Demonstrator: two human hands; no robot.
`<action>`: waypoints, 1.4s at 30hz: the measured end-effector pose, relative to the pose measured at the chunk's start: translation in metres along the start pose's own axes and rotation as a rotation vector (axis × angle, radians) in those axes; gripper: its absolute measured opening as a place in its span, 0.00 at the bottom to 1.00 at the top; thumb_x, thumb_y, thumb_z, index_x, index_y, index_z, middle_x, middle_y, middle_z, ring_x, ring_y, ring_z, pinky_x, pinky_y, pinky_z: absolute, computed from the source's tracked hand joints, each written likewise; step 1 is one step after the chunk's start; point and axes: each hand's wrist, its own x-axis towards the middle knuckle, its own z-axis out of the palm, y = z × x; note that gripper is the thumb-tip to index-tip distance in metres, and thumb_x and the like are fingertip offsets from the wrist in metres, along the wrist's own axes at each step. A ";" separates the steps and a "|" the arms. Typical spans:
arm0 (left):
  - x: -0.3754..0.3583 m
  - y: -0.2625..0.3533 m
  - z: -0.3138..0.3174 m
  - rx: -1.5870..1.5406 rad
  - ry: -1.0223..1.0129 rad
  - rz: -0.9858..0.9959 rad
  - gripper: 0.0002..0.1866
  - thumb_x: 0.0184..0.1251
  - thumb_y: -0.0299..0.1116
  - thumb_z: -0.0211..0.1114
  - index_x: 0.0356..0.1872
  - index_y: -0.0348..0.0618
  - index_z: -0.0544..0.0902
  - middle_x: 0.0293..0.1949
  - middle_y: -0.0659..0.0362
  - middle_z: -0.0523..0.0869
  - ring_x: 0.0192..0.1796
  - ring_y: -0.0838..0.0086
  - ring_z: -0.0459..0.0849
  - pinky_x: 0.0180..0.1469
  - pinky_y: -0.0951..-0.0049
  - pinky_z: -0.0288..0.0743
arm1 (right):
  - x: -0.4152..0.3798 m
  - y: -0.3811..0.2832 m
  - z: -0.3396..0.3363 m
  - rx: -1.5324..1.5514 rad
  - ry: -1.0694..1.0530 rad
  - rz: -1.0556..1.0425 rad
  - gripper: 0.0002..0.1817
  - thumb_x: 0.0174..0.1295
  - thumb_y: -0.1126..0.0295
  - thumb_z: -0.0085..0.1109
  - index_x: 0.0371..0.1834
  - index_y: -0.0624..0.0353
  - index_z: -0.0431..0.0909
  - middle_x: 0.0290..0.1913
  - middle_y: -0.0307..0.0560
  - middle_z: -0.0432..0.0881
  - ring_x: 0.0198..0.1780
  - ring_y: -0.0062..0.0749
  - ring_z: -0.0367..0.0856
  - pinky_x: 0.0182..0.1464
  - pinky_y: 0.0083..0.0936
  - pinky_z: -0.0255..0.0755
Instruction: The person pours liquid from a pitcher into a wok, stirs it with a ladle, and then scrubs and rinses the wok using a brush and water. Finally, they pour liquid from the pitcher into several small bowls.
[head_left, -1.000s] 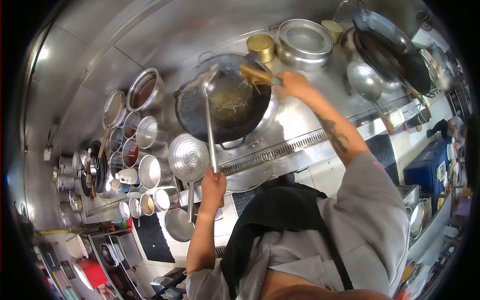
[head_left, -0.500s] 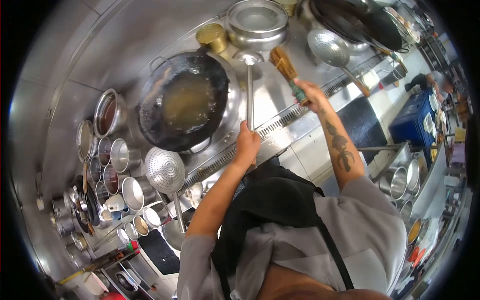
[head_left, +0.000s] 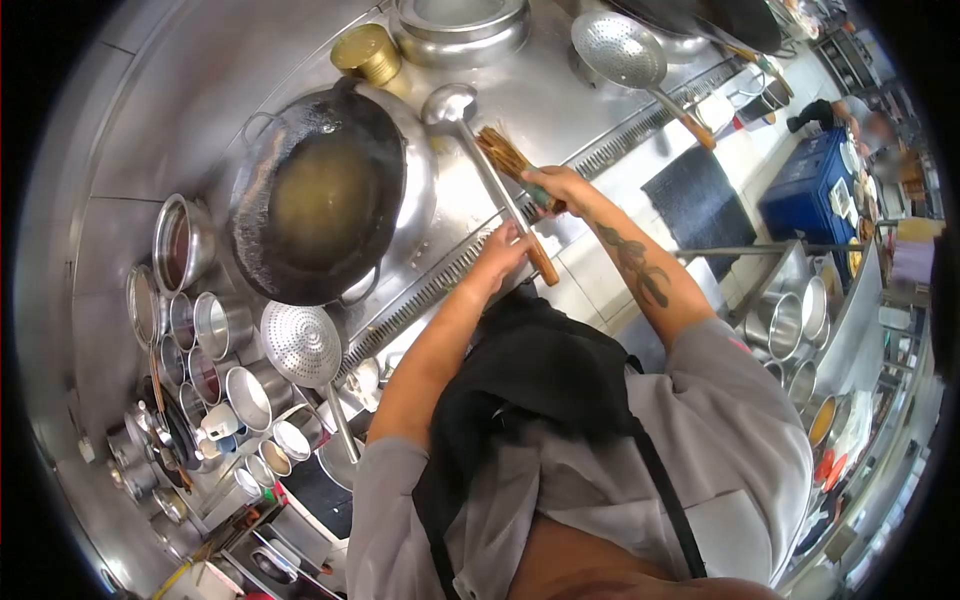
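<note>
Hands meet just right of the wok (head_left: 320, 195): left hand (head_left: 503, 252) grips a ladle (head_left: 487, 170), right hand (head_left: 556, 187) clutches a bamboo brush (head_left: 503, 152).

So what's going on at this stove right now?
A person stands at a steel cooking counter. The left hand rests on the handle of a long ladle lying on the counter, and the right hand grips a bamboo wok brush beside it. The wok holds yellowish liquid.
</note>
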 end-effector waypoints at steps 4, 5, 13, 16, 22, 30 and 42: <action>-0.031 -0.002 -0.011 0.383 0.083 0.170 0.24 0.65 0.33 0.63 0.61 0.37 0.74 0.57 0.53 0.79 0.48 0.67 0.82 0.49 0.68 0.75 | 0.005 0.000 -0.020 0.003 -0.070 0.025 0.32 0.63 0.52 0.64 0.62 0.66 0.72 0.62 0.58 0.71 0.30 0.37 0.81 0.28 0.25 0.79; -0.041 -0.006 -0.023 0.492 0.201 0.363 0.22 0.65 0.33 0.63 0.59 0.37 0.75 0.55 0.51 0.80 0.48 0.64 0.82 0.51 0.66 0.75 | 0.010 0.001 -0.025 0.005 -0.088 0.028 0.32 0.63 0.52 0.64 0.63 0.65 0.72 0.62 0.57 0.70 0.30 0.37 0.81 0.28 0.25 0.79; -0.157 0.057 -0.117 1.246 0.964 0.596 0.14 0.60 0.29 0.64 0.47 0.35 0.79 0.42 0.45 0.81 0.44 0.50 0.79 0.48 0.54 0.70 | -0.027 -0.023 -0.044 -0.199 0.034 -0.230 0.38 0.57 0.46 0.68 0.63 0.64 0.73 0.43 0.51 0.84 0.30 0.32 0.83 0.25 0.30 0.77; -0.159 0.037 -0.132 1.248 0.938 0.564 0.10 0.61 0.32 0.65 0.40 0.38 0.79 0.32 0.49 0.83 0.36 0.54 0.82 0.40 0.55 0.72 | -0.050 -0.065 -0.013 -0.412 0.100 -0.420 0.39 0.57 0.47 0.69 0.65 0.63 0.72 0.49 0.54 0.83 0.42 0.33 0.83 0.42 0.27 0.78; -0.153 0.019 -0.152 1.198 0.936 0.551 0.10 0.60 0.34 0.67 0.30 0.41 0.77 0.22 0.53 0.82 0.28 0.56 0.83 0.34 0.58 0.73 | -0.114 -0.149 0.109 -1.240 -0.156 -1.450 0.25 0.56 0.63 0.68 0.57 0.57 0.78 0.39 0.50 0.83 0.35 0.40 0.84 0.37 0.36 0.77; -0.173 0.031 -0.164 1.125 0.865 0.615 0.08 0.62 0.32 0.63 0.29 0.40 0.75 0.21 0.50 0.82 0.28 0.55 0.83 0.35 0.55 0.74 | -0.035 -0.157 0.315 -2.038 -0.392 -1.283 0.12 0.55 0.67 0.56 0.38 0.59 0.84 0.34 0.55 0.85 0.36 0.49 0.86 0.40 0.41 0.79; -0.168 0.031 -0.166 1.159 0.914 0.540 0.07 0.61 0.33 0.63 0.29 0.42 0.76 0.22 0.53 0.83 0.28 0.58 0.83 0.36 0.58 0.74 | 0.018 -0.147 0.411 -1.557 -0.097 -1.116 0.15 0.61 0.66 0.51 0.44 0.64 0.82 0.40 0.63 0.85 0.44 0.55 0.85 0.48 0.44 0.78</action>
